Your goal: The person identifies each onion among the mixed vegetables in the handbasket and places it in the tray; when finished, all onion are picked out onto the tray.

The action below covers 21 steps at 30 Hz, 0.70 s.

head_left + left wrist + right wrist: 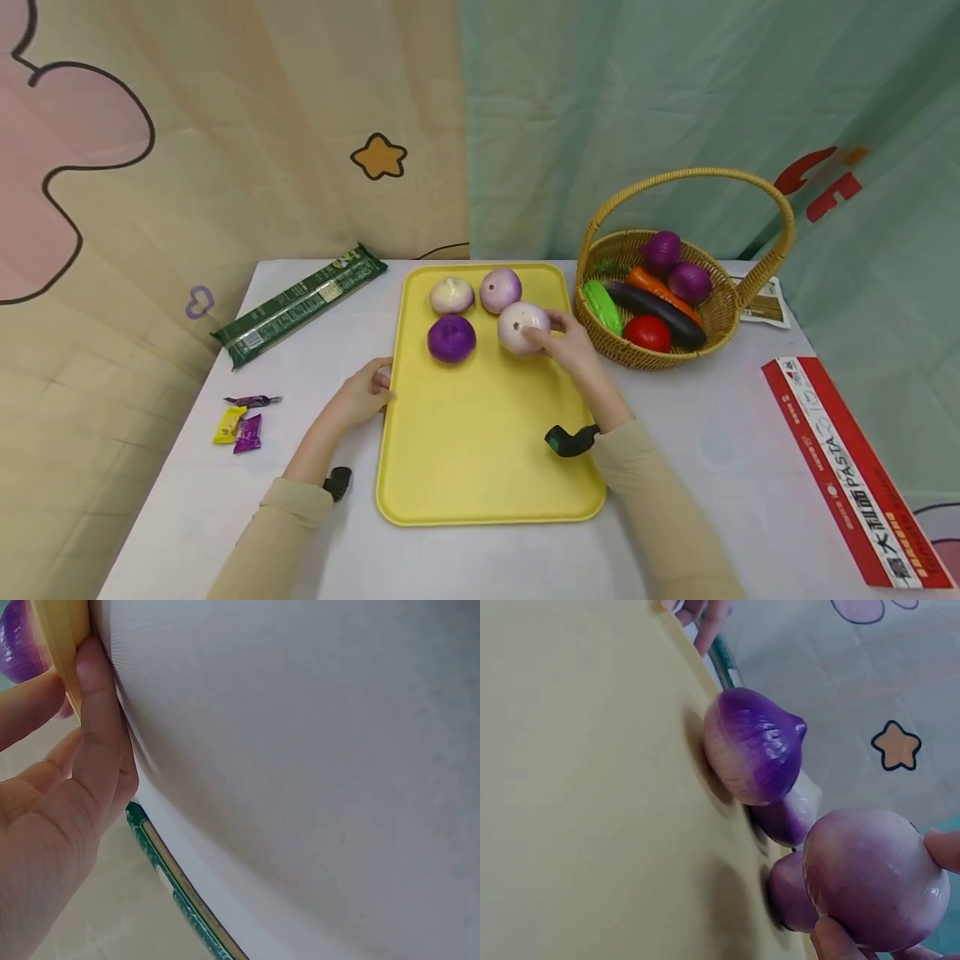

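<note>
My right hand [573,343] pinches a pale purple-white onion [522,327] between thumb and fingers. In the right wrist view this onion [877,879] hangs a little off the yellow tray [592,787], its shadow falling on the surface. On the tray [487,450], near its far end, rest a dark purple onion [452,339], a whitish onion [451,295] and another pale purple onion [500,290]. My left hand [362,392] holds the tray's left rim; in the left wrist view its thumb and fingers [97,727] lie on either side of that edge.
Right of the tray stands a handled wicker basket [723,321] with several vegetables. A red pasta box [855,471] lies at the right edge. To the left are a green packet [300,306] and several small wrapped candies [247,433]. A curtain [540,125] hangs behind the table.
</note>
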Tool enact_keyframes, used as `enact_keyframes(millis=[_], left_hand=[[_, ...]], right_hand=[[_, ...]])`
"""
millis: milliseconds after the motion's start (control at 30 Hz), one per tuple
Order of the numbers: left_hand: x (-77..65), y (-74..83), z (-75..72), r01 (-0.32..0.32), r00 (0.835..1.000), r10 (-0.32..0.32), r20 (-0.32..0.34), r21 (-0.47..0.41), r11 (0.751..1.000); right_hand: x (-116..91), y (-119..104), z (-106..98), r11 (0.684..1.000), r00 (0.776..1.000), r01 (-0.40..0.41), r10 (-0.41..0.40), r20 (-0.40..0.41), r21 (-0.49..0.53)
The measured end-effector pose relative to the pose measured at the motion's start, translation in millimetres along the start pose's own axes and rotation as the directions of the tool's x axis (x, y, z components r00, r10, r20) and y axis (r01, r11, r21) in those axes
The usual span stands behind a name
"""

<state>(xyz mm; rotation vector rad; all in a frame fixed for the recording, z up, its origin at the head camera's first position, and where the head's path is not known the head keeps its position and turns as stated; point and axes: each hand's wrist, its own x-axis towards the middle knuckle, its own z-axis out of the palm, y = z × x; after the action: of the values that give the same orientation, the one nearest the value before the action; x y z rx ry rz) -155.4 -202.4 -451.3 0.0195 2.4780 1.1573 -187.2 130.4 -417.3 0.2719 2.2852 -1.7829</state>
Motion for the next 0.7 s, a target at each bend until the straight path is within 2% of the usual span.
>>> enact_keyframes(millis=[100,300,700], left_hand=[[-0.4,-1.1,1.0,0.000,1.000,0.000,0.002,-0.019,1.000],[-0.4,-1.0,1.5,-0.006,1.000,0.006,-0.006,-0.017,1.000],[-1.3,2.3,1.4,0.005,1.000,-0.005,-0.009,-0.014,1.000]], right_hand=[[10,4,11,1.000,1.000,-0.017,0.017,-0.008,-0.015],[23,12,24,0.997,0.998,-0.067,0.066,0.012,0.029],[22,16,34,1.000,1.000,-0.018,0.018,-0.006,-0.014]])
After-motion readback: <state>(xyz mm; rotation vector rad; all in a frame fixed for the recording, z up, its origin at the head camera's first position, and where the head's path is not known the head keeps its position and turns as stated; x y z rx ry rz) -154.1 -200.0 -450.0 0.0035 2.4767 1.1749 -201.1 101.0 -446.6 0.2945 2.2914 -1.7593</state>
